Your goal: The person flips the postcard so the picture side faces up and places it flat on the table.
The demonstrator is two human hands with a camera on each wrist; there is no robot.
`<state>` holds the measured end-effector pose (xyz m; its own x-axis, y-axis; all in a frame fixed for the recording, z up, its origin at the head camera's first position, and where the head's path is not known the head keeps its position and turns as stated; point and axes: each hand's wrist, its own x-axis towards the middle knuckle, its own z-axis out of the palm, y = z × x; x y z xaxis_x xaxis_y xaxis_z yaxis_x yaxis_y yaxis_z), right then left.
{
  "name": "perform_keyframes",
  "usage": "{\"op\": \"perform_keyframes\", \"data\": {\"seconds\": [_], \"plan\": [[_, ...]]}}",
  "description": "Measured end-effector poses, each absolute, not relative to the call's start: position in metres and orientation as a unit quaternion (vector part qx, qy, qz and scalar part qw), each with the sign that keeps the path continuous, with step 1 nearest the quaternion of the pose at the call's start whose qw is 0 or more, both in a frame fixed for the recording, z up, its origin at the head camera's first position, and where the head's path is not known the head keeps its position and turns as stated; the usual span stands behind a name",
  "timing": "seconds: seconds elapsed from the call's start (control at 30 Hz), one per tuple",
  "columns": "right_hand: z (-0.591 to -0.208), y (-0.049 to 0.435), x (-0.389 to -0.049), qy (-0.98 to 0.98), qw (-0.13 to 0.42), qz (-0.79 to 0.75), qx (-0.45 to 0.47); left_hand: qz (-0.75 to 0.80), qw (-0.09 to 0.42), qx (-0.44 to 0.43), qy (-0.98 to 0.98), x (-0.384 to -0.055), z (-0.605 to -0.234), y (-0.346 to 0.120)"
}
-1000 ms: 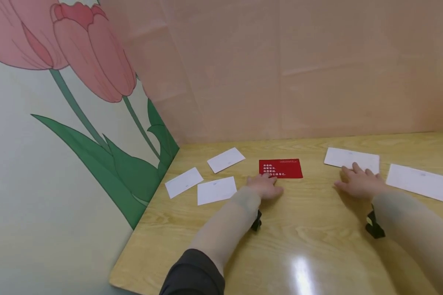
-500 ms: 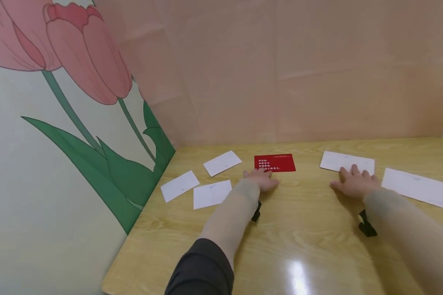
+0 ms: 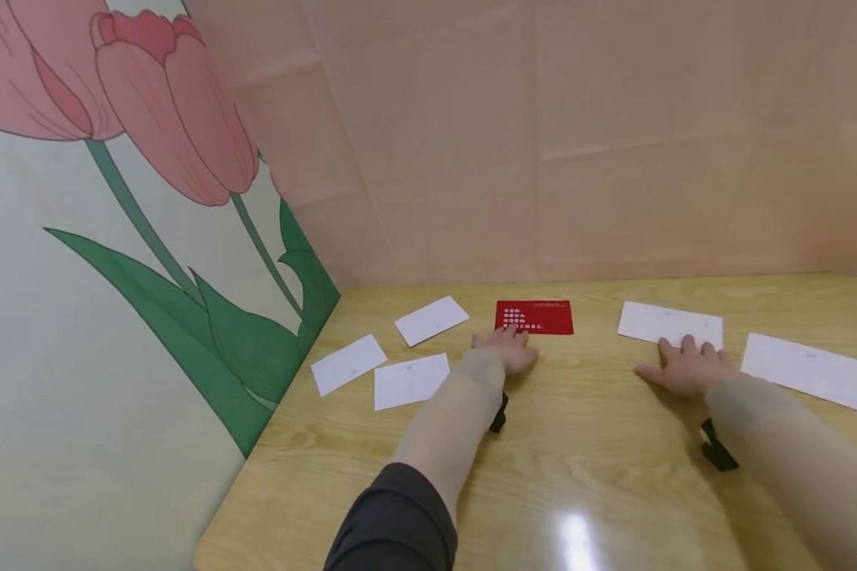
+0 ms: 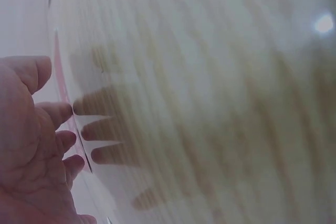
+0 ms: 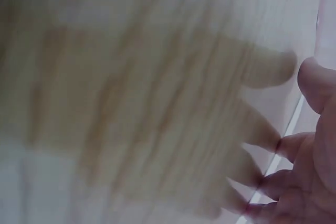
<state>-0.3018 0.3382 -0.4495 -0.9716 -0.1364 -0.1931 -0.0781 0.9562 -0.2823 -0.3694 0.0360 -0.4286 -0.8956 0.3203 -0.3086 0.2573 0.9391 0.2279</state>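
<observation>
My left hand (image 3: 509, 352) rests with its fingers on the near left edge of a red card (image 3: 550, 316) with white writing. In the left wrist view, the fingertips of this hand (image 4: 31, 145) meet the card's edge just above the glossy tabletop. Spread fingers of my right hand (image 3: 689, 371) touch the near edge of a white card (image 3: 660, 319), which lies slightly slanted. The right wrist view has the fingertips of that hand (image 5: 310, 171) down at a pale edge, the thumb held apart. Neither hand curls round anything.
To the left lie three white cards, one at the back (image 3: 432, 320), one at the far left (image 3: 348, 365) and one nearer (image 3: 409, 381). A longer white piece (image 3: 817, 373) lies far right. The wooden table (image 3: 586, 444) meets a pink-covered wall (image 3: 457, 159).
The red card has slid a little away from me, with my left hand following it. My right hand has stayed almost in place at its white card. The head view has shifted slightly.
</observation>
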Motion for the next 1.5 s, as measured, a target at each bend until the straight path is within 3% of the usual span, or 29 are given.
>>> {"op": "perform_keyframes", "data": {"seconds": [0.43, 0.77, 1.5], "plan": [[-0.432, 0.320, -0.281, 0.980, 0.149, -0.076, -0.104, 0.081, 0.162, 0.205, 0.962, -0.354, -0.428, 0.040], [-0.427, 0.297, -0.257, 0.979, 0.146, -0.062, -0.128, 0.042, 0.161, 0.252, 0.953, -0.335, -0.433, 0.036], [-0.433, 0.217, -0.232, 0.974, 0.130, -0.059, -0.178, 0.029, 0.191, 0.264, 0.945, -0.323, -0.438, 0.027]]}}
